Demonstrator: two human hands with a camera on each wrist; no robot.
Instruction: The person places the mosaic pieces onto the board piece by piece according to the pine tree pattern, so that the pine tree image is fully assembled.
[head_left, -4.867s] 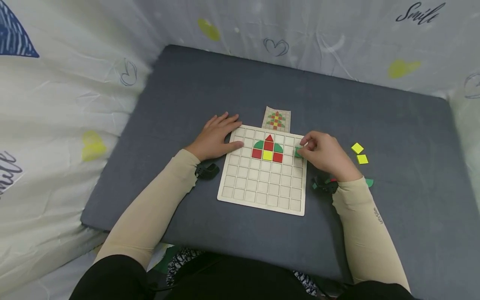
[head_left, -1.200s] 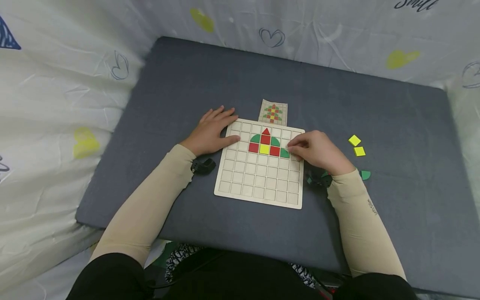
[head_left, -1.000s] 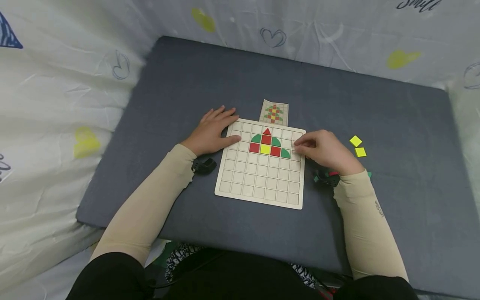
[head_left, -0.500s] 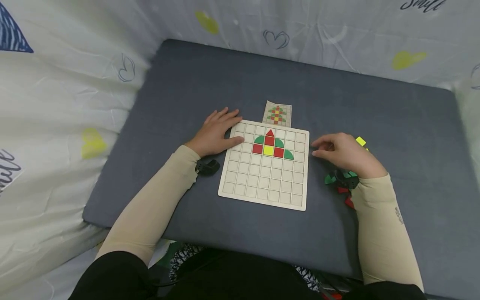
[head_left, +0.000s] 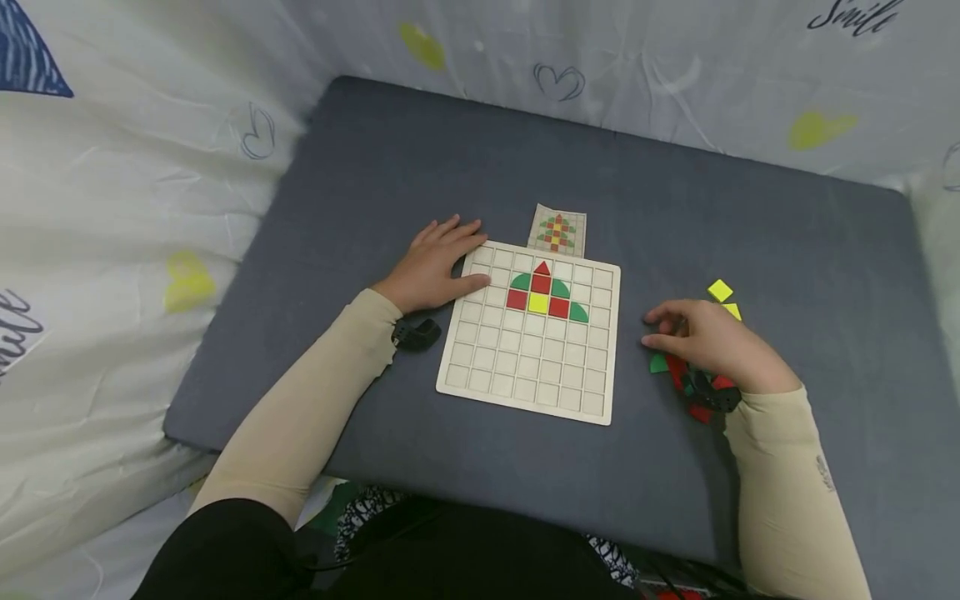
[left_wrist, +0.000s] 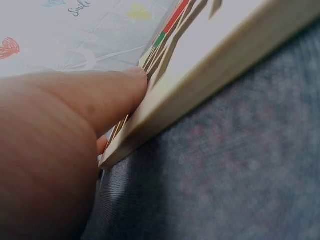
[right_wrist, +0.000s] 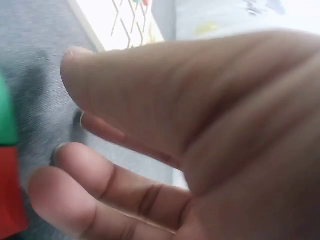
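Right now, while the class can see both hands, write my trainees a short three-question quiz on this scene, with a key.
1. True or false: the right hand holds no tile.
2. Which tile sits directly below the red triangle tile in the head view? A) green quarter-circle B) red square C) yellow square
3. Fill in: the ____ hand touches the wooden grid board.

Key: 1. True. 2. B. 3. Left hand.

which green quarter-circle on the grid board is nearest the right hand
The rightmost green quarter-circle, in line with the yellow square; the other two on the grid board sit one row higher, farther away.
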